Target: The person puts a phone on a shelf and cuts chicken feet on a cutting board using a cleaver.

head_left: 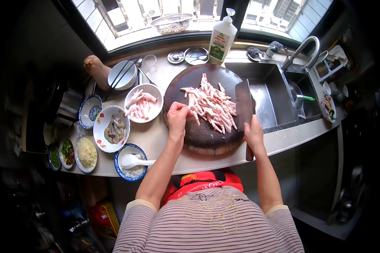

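A heap of pale chicken feet (211,103) lies on the round, dark chopping block (183,137). My left hand (178,119) is at the heap's left side, its fingers pinched on a chicken foot (194,114) that reaches down toward the block. In my right hand (253,134) is the handle of a cleaver (243,103). Its broad blade lies flat-looking along the right of the heap, pointing away from me. Left of the block, a white bowl (159,110) holds more chicken feet (141,105).
On the left stand a flowered bowl with shrimp (115,130), minced garlic (87,154), chopped greens and a blue-rimmed bowl (131,175) with a white spoon (135,161). A pump bottle (222,40) stands behind the block. The sink (264,92) and faucet (314,48) are at right.
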Tool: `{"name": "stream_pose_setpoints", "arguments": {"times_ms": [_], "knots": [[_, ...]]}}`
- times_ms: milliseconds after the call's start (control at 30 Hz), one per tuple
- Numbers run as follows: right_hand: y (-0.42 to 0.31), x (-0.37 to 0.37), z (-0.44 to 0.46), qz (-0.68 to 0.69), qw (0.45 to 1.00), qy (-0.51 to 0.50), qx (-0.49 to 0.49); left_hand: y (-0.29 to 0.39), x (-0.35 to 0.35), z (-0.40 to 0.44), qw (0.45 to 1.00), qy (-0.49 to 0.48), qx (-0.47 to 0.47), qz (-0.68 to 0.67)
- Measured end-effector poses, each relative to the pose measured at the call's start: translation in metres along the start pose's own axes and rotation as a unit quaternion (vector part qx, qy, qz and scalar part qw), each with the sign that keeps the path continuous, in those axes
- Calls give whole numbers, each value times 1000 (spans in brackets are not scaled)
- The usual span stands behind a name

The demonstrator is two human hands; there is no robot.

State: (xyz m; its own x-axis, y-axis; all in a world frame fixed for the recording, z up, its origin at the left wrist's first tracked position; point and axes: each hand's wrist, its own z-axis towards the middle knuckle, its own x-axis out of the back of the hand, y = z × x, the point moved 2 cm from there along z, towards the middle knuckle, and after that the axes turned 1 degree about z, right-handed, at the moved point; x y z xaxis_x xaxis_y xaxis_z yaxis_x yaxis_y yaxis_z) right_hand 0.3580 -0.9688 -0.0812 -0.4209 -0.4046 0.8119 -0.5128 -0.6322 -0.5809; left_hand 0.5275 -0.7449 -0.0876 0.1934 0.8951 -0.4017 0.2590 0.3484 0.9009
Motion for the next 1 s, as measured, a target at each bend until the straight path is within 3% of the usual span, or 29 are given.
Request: {"name": "stream_pose_setpoints", "arguments": {"times_ms": [67,167,233,400,500,533,633,767,900,1000], "knots": [[-5,6,-3,22,1000,-9,-10,-2,2,-6,999,14,42,5],[-43,25,-20,-4,1000,-18,25,-14,24,-33,975,55,138,165],[-68,23,-34,33,997,-18,72,-18,29,-49,960,76,153,224],[-119,-2,-60,47,973,-125,188,-9,20,-64,937,77,135,313],[-125,-21,-63,23,964,-175,200,-13,26,-60,860,63,-15,507],[-127,-26,-63,6,963,-187,196,0,20,-62,839,44,37,541],[-130,-36,-60,-37,956,-222,187,0,12,-55,832,59,-115,540],[-134,-23,-61,-80,942,-272,178,-7,15,-46,857,4,-62,512],[-134,-12,-64,-101,930,-312,167,-15,17,-44,867,-9,-92,490],[-152,-64,-23,-22,951,-255,175,-18,16,-46,855,-16,-121,504]]}}
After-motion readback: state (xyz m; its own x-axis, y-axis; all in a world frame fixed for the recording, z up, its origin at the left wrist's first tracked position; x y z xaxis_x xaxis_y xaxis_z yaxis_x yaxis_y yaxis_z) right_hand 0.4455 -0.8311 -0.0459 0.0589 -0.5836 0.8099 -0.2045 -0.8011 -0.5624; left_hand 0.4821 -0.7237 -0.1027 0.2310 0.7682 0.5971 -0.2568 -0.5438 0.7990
